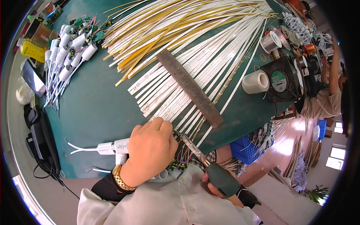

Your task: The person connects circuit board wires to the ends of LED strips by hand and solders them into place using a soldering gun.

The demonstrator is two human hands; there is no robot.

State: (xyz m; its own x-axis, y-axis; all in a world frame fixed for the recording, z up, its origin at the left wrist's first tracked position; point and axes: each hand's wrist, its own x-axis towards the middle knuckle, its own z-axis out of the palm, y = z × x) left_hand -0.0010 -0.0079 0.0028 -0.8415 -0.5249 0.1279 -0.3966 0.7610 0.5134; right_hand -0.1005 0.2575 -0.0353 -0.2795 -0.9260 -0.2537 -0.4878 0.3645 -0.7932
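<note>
My left hand (150, 150), wearing a gold watch (123, 180), is closed at the near ends of the white LED strips (165, 108). Whatever its curled fingers pinch is hidden beneath them. My right hand (213, 187) wraps the dark green handle of a soldering iron (221, 180). The iron's stained metal shaft points up and left, its tip close to my left fingers. Beside my left hand lie white cylindrical connectors (107, 148) with bare-ended wires. A dark metal bar (189, 88) lies slantwise across the strips.
More yellow and white strips (150, 41) fan out at the back. White connectors with wires and green circuit boards (65, 52) pile up at left, near a black case (41, 138). To the right are a white roll (255, 82), a black fan (281, 78), a solder spool (270, 42) and another person (322, 101).
</note>
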